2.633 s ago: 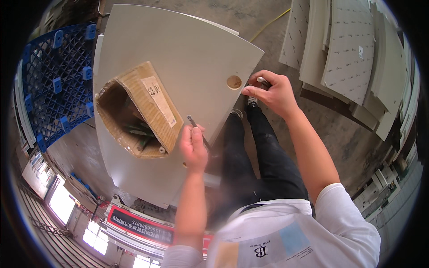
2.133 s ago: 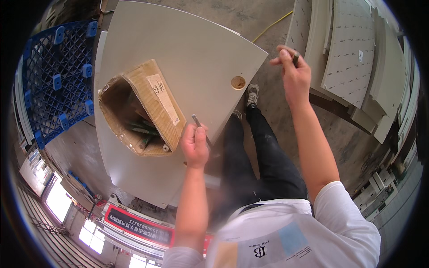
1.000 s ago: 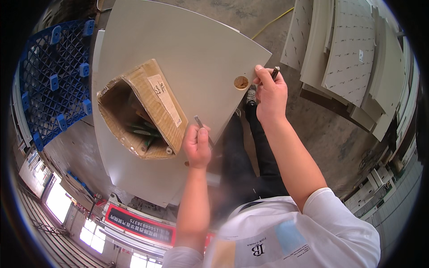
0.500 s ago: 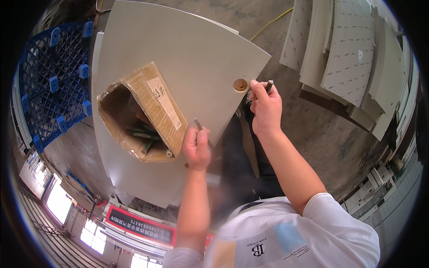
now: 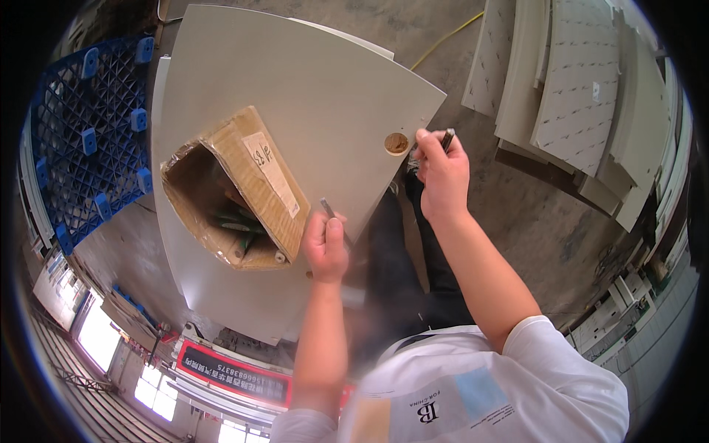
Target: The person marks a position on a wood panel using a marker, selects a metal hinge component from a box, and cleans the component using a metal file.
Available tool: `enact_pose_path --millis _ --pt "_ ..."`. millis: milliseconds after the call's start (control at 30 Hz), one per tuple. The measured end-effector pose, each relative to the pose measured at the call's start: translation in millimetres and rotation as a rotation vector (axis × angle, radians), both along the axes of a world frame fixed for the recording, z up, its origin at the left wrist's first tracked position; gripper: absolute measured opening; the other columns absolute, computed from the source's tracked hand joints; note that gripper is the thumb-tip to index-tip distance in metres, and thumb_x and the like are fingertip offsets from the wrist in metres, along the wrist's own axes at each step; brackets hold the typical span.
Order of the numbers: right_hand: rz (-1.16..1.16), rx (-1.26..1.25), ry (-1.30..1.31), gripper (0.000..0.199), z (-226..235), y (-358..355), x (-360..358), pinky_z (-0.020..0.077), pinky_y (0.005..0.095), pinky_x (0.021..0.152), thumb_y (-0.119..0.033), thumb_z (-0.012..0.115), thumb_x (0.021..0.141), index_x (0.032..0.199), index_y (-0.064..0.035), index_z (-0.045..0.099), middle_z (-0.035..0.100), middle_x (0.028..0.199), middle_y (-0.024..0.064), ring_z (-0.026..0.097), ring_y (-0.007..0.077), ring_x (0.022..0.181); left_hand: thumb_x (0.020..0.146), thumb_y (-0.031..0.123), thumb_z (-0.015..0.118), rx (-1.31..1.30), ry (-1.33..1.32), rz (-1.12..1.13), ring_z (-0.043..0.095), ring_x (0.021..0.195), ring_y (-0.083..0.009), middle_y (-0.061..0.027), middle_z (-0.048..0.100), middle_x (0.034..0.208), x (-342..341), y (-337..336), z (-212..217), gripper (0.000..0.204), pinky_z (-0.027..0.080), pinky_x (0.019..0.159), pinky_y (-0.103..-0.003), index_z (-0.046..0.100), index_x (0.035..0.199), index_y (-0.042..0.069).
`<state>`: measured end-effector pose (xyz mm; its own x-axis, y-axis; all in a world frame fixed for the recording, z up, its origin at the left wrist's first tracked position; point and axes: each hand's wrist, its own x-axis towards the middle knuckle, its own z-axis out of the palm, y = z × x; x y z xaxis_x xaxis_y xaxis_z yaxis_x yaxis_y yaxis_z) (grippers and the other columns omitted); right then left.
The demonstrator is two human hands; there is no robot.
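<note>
A pale fan-shaped board (image 5: 295,96) lies flat in front of me. Near its right corner is a round hole (image 5: 396,143) showing brown wood. My right hand (image 5: 442,173) hovers just right of that hole, at the board's edge, gripping a small dark tool (image 5: 446,138) that sticks up from the fingers. My left hand (image 5: 326,246) rests on the board's near edge and holds a thin grey metal pin (image 5: 327,207). An open cardboard box (image 5: 244,188) with dark green parts inside lies on the board, just left of my left hand.
A blue plastic pallet (image 5: 81,140) sits to the left of the board. Several pale panels (image 5: 576,96) with small marks are stacked on the concrete floor to the right. A yellow cable (image 5: 450,33) runs across the floor beyond the board. My dark trouser legs are below the board's edge.
My right hand lifted away to the right, then came back down beside the round hole with the dark tool. My left hand stayed on the board's edge with the pin.
</note>
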<state>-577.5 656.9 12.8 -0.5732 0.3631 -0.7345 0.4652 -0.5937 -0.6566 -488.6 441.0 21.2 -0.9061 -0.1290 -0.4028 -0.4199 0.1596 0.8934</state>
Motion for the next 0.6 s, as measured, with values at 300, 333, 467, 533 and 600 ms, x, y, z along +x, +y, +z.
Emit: enact_pose_path --millis 300,333,467,533,600 --pt "-0.005 -0.066 -0.001 0.016 -1.0 -1.8 7.2 0.0298 0.0215 0.049 -0.018 0.073 0.098 0.09 -0.0125 0.06 0.063 0.076 -0.0011 0.041 0.0018 0.054 0.105 0.031 0.06 -0.014 -0.01 -0.002 0.047 0.074 -0.0057 0.0038 0.056 0.077 -0.6 -0.4 0.2 0.031 0.039 0.066 -0.024 0.065 0.092 0.003" --pt "0.0 -0.076 -0.022 0.016 -1.2 -3.2 10.4 0.0302 0.0215 0.049 -0.018 0.073 0.098 0.09 -0.0123 0.06 0.064 0.076 -0.001 0.042 0.0019 0.054 0.105 0.032 0.059 -0.023 0.001 0.0 0.047 0.074 -0.0057 0.0038 0.056 0.077 0.3 -0.4 -0.2 0.031 0.039 0.066 -0.024 0.065 0.092 0.004" --pt "-0.015 -0.04 0.055 0.015 -2.8 5.5 -5.3 0.0316 0.0213 0.049 -0.017 0.073 0.098 0.09 -0.0129 0.061 0.064 0.077 0.0002 0.043 0.0027 0.055 0.105 0.031 0.059 -0.03 -0.026 -0.01 0.047 0.074 -0.0058 0.0033 0.056 0.077 -0.3 -1.2 1.7 0.031 0.04 0.067 -0.024 0.065 0.092 0.004" --pt "-0.016 -0.048 0.044 0.016 -4.7 4.5 -2.2 0.0309 0.0211 0.05 -0.017 0.074 0.097 0.089 -0.0123 0.061 0.064 0.076 -0.0006 0.043 0.0022 0.055 0.105 0.031 0.059 -0.03 -0.005 -0.012 0.047 0.074 -0.0058 0.003 0.056 0.077 -2.3 0.2 0.8 0.031 0.04 0.067 -0.024 0.065 0.092 0.004" --pt "-0.017 -0.057 -0.006 0.017 -1.3 -2.8 8.3 0.0289 0.021 0.05 -0.018 0.075 0.096 0.087 -0.0109 0.061 0.063 0.075 -0.0024 0.042 0.0014 0.057 0.106 0.031 0.059 -0.012 -0.003 0.002 0.047 0.074 -0.0059 0.0027 0.056 0.077 -2.1 1.7 2.3 0.031 0.04 0.067 -0.024 0.065 0.092 0.003"
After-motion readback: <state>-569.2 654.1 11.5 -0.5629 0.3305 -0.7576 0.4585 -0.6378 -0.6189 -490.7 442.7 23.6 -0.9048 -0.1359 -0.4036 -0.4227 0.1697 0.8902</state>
